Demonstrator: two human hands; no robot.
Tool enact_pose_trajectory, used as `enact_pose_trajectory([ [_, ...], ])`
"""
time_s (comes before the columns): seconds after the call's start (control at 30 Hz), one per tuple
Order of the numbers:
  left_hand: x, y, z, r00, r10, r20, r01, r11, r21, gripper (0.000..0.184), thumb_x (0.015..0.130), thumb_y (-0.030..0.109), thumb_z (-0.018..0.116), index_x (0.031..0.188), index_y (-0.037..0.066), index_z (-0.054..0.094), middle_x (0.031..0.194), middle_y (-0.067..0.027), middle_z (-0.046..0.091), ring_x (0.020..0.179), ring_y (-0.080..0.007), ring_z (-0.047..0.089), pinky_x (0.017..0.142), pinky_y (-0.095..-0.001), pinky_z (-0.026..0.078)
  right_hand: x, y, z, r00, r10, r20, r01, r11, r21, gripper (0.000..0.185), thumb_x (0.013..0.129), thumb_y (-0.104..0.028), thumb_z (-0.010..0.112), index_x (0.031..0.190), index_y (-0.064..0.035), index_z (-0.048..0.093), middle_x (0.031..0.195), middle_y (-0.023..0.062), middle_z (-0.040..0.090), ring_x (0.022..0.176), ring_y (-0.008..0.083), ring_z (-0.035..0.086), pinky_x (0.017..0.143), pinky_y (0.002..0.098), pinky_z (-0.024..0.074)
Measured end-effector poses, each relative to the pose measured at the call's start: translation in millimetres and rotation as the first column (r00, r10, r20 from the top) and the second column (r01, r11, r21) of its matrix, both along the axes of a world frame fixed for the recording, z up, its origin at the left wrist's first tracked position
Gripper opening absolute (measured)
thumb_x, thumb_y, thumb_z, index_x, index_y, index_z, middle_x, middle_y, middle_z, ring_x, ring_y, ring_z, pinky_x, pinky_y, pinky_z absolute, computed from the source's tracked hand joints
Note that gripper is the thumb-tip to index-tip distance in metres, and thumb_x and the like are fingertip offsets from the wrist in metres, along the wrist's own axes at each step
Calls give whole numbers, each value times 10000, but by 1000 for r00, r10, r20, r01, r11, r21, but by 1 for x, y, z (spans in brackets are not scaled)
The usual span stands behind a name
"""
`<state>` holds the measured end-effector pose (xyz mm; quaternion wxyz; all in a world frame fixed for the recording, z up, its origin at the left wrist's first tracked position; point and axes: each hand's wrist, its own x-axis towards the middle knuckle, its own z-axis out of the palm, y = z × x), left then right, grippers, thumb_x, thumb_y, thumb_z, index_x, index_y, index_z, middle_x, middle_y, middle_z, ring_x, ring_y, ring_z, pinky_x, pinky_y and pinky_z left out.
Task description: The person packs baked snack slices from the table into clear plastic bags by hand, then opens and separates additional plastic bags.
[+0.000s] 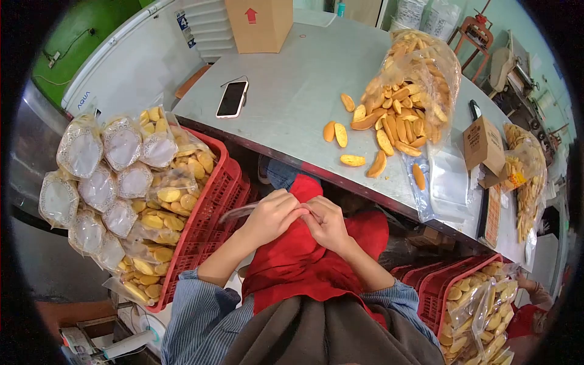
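My left hand and my right hand meet above my lap, fingers closed and fingertips pinched together. A see-through piece that looks like a clear plastic bag sticks out to the left of my left hand; most of it is hidden. What my right fingertips pinch is too small to tell. Beyond my hands, on the metal table, a large clear bag of sliced bread pieces lies with its mouth towards me. Several loose pieces have spilled out.
Red crates hold packed bread bags at left and right. On the table are a phone, flat clear bags, an open small carton and a large cardboard box. Another person's arm shows at far right.
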<state>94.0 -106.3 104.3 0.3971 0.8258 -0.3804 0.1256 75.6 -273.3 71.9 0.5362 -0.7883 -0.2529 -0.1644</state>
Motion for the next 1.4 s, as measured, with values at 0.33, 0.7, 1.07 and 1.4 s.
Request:
enact_pose_trajectory([
  [0.33,1,10,10,994,-49,-96,55,996,64,193,774,151,651,744,21,512,713,-99,518,701,-274,531,653,-351,428,6,-3,10,995,103,-11,-104,993,-57,125,721,-46,661,819,-3,596,785,110,600,672,264,579,581,334,479],
  [0.7,6,30,43,980,152,130,-146,988,-59,139,700,150,707,703,62,600,685,-33,593,661,-202,570,645,-311,393,2,-24,-23,971,124,-205,-149,983,-111,122,764,-85,663,848,-8,619,779,113,604,701,232,597,609,304,468],
  [1.07,11,-1,9,763,594,256,-606,795,-37,316,734,310,676,946,92,590,1137,-86,476,1058,-290,428,877,-430,305,-8,-24,-17,925,157,-347,-114,984,139,168,809,-37,619,957,12,557,902,105,608,779,190,612,674,281,498],
  [1.4,-38,-18,-55,666,-157,-729,-432,715,-549,185,857,18,572,1038,-22,556,1195,-104,538,1006,-156,573,837,-269,472,-14,-12,-37,953,178,-245,-130,971,201,268,796,10,616,1063,-13,607,1287,162,488,1124,228,524,882,323,455],
])
